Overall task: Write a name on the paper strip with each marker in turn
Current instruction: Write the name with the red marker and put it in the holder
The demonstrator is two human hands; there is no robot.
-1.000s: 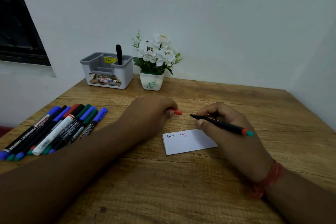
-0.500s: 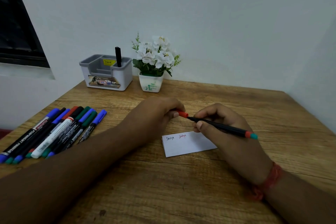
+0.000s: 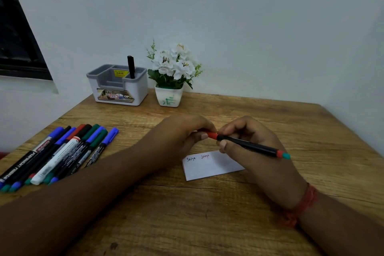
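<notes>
While the wooden table (image 3: 207,224) is carrying everything, the grey organiser (image 3: 117,85) and the white flower pot (image 3: 169,97) are standing at its far edge, a black pen (image 3: 131,67) sticking up from the organiser. A row of capped markers (image 3: 62,154) is lying at the left. The paper strip (image 3: 212,166) is lying near the middle, bearing two written names. Just above it, the left hand (image 3: 182,133) is gripping the red cap (image 3: 211,135), its fingers curled, while the right hand (image 3: 249,139) is pinching the black marker (image 3: 251,146), cap meeting barrel.
</notes>
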